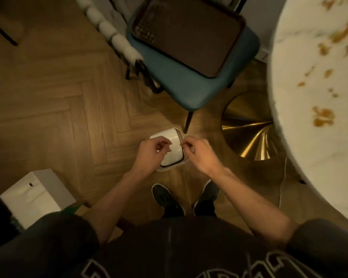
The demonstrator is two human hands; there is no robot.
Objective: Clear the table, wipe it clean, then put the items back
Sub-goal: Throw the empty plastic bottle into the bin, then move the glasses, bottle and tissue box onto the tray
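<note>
Looks past clearing, onto wiping prep. Poking at white box (174, 145) down front with left hand (151, 152) and right hand (200, 153), fingers curled at its lid; can't tell actual grip. Next probably needs a wipe for stained table (301, 57), off right.

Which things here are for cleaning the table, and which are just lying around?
For the job:
stained table; dark tray on the blue chair; white container, probably.

Just lying about:
white box on the floor; gold table base; black shoes.
</note>
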